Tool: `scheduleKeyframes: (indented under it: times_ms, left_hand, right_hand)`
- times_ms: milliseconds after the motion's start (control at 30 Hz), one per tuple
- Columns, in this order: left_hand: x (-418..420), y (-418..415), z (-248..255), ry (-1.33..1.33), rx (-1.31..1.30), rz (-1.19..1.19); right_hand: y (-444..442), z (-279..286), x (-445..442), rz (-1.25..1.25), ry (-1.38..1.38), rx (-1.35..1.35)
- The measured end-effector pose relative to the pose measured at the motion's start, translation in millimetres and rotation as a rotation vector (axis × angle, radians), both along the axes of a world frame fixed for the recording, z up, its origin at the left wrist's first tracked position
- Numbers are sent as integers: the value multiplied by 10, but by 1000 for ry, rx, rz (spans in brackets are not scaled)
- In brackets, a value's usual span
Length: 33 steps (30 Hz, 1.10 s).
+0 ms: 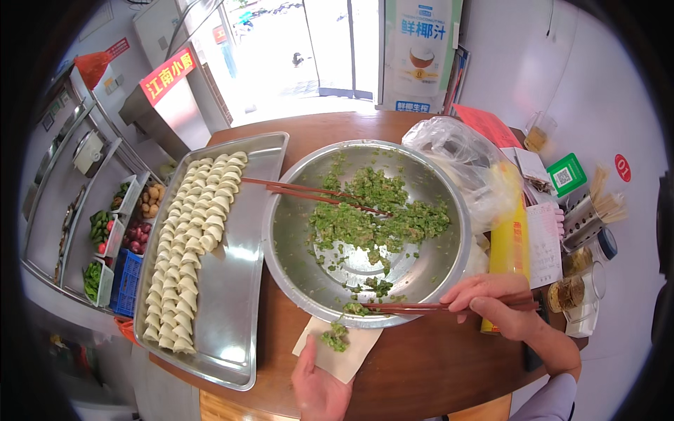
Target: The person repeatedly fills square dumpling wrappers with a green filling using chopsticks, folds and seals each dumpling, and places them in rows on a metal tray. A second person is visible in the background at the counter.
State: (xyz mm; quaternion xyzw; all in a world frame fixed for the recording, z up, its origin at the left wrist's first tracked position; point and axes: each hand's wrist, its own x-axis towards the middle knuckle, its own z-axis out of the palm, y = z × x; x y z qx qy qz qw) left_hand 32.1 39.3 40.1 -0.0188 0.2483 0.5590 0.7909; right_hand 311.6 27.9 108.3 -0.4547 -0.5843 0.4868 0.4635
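Note:
On my left hand (322, 387) rests a square dough wrapper (350, 355), with the thumb over its edge. A small clump of green filling (335, 338) lies on the wrapper. My right hand (495, 302) grips a pair of reddish-brown chopsticks (416, 308), whose tips hold a bit of filling at the near rim of the large steel bowl (274, 258). Chopped green filling (363, 221) covers much of the bowl's far side. A second pair of chopsticks (310, 193) leans across the bowl's left rim into it.
Left of the bowl stands a metal tray (226, 294) with rows of folded dumplings (181, 247). To the right are a clear plastic bag (453, 152), a yellow package (508, 252), papers (545, 242), glass jars (566, 294) and a holder of skewers or chopsticks (584, 221). Vegetable baskets (126, 279) stand farther left.

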Motion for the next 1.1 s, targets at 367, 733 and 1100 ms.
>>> scheduleKeyframes:
  times_ms: [367,733,1100]
  left_hand:
    - [-13,-43,24,-39,42,-1]
    - [-182,-193,-4,82,94,-15]
    - [-226,-249,18,100,86,-20]
  right_hand:
    - [-532,-171,-412,250,-504,802]
    - [-719,-149,-499,233,-406,751]
    - [-762,-249,-560,73,-90,479]
